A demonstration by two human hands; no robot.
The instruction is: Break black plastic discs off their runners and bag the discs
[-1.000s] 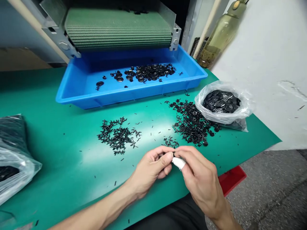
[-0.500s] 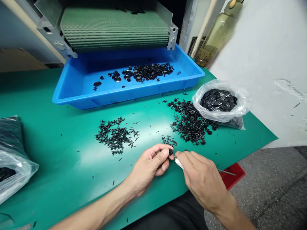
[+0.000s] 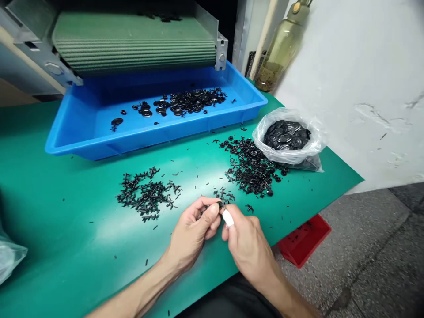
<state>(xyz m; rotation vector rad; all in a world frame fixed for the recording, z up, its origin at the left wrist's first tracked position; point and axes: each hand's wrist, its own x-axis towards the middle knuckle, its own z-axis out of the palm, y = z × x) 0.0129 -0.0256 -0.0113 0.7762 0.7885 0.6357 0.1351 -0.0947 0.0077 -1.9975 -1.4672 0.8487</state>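
Between the thumb and fingers of my left hand (image 3: pixel 194 229) is a small black plastic part (image 3: pixel 220 205), mostly covered by the fingertips. My right hand (image 3: pixel 250 247) grips a slim tool wrapped in white (image 3: pixel 228 218), its tip touching or very near that part; the tool's exact kind cannot be made out. Just beyond the fingers lies a small cluster of black branched pieces (image 3: pixel 224 194), and a lone piece (image 3: pixel 249 208) rests to the right. Farther right spreads a pile of round black parts with stems (image 3: pixel 247 165). A heap of black branched scraps (image 3: pixel 145 194) is on the left.
A blue tray (image 3: pixel 159 132) with black parts stands under a green conveyor belt (image 3: pixel 132 39). A clear plastic bag (image 3: pixel 281 154) of black discs sits at right, a bottle (image 3: pixel 278 53) behind. A red bin (image 3: pixel 306 243) is below the green tabletop's edge (image 3: pixel 344 176). Another bag (image 3: pixel 11 258) is far left.
The camera view has turned, shifting the scene leftward. My right hand has rotated, showing more of the white-wrapped tool; the rod behind it is now hidden. A branched piece now shows right of my hands.
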